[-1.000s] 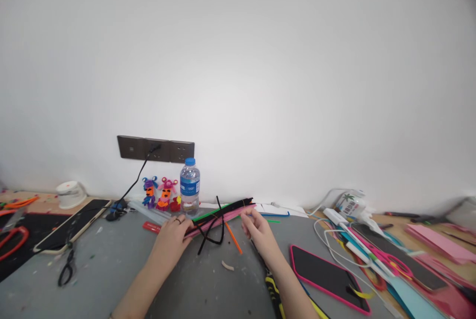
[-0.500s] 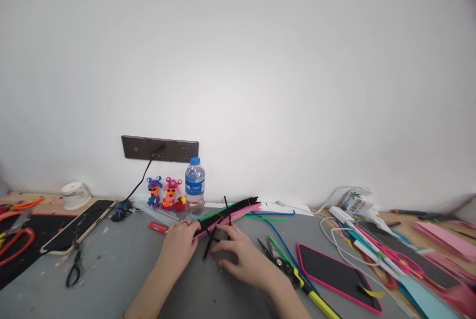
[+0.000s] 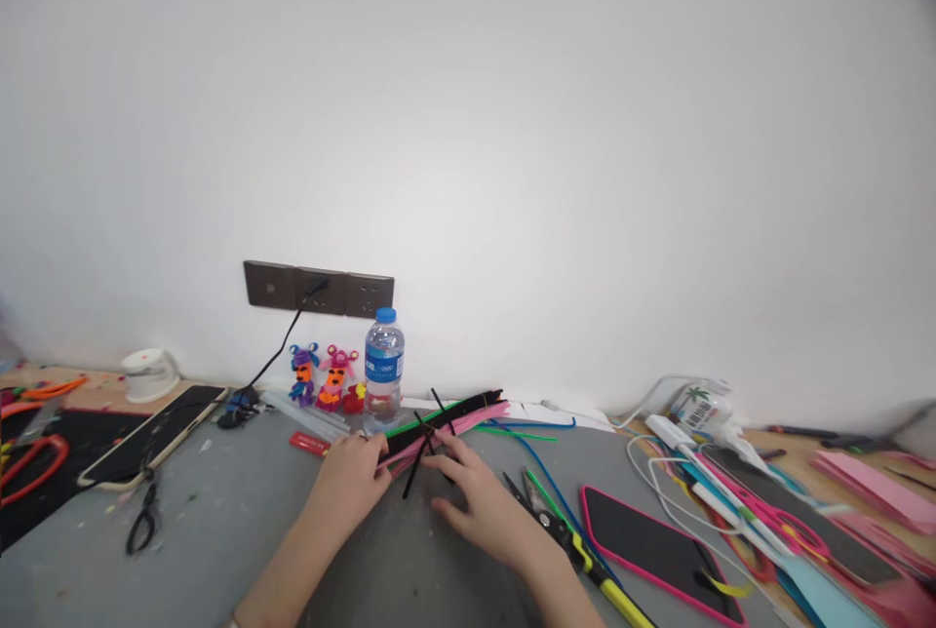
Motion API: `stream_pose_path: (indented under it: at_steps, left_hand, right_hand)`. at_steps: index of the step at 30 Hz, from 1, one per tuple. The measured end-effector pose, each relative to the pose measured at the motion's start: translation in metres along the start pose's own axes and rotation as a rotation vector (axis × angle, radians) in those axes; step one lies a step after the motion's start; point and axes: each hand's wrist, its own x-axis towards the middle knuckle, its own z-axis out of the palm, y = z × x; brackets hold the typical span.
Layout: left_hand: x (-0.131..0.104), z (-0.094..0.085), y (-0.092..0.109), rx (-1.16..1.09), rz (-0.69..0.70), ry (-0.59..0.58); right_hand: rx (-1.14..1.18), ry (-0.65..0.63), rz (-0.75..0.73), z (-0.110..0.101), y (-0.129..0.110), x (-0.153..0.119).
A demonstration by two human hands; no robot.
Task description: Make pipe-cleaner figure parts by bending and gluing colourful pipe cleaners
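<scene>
A bundle of black, pink and green pipe cleaners (image 3: 479,411) lies slantwise on the grey mat. My left hand (image 3: 353,477) is closed over the bundle's near-left end, its fingertips partly hidden. Thin black pieces (image 3: 414,469) cross the middle of the bundle, sticking out above and below it. My right hand (image 3: 475,496) has its fingers apart, with the fingertips at these crossing pieces; whether they touch is hard to see. Right of that hand lie yellow-handled pliers (image 3: 577,550). Behind my left hand stands a water bottle (image 3: 384,370).
Small colourful figures (image 3: 334,379) stand by the bottle, below a wall socket (image 3: 320,289). A pink-cased phone (image 3: 658,550) lies at right, near white cables and pink scissors (image 3: 797,526). At left are another phone (image 3: 157,438), small black scissors (image 3: 142,523) and orange-handled scissors (image 3: 51,462).
My right hand's fingers have shifted slightly up and left along the bundle. The crossing black pieces have moved a little. My left hand stays on the bundle's end.
</scene>
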Motion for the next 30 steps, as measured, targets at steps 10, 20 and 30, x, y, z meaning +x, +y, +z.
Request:
stream_pose_path:
  at_steps: [10,20,30]
  left_hand:
    - [0.007,0.005,-0.016,-0.442,0.161,-0.029]
    - [0.007,0.012,-0.012,-0.564,0.178,-0.032]
    - [0.006,0.012,-0.011,-0.538,0.126,-0.046]
  right_hand:
    - [0.045,0.109,-0.143,0.000,-0.005,0.004]
    - [0.065,0.133,-0.129,-0.001,-0.011,0.002]
    - [-0.064,0.123,-0.079,0.001,0.004,0.006]
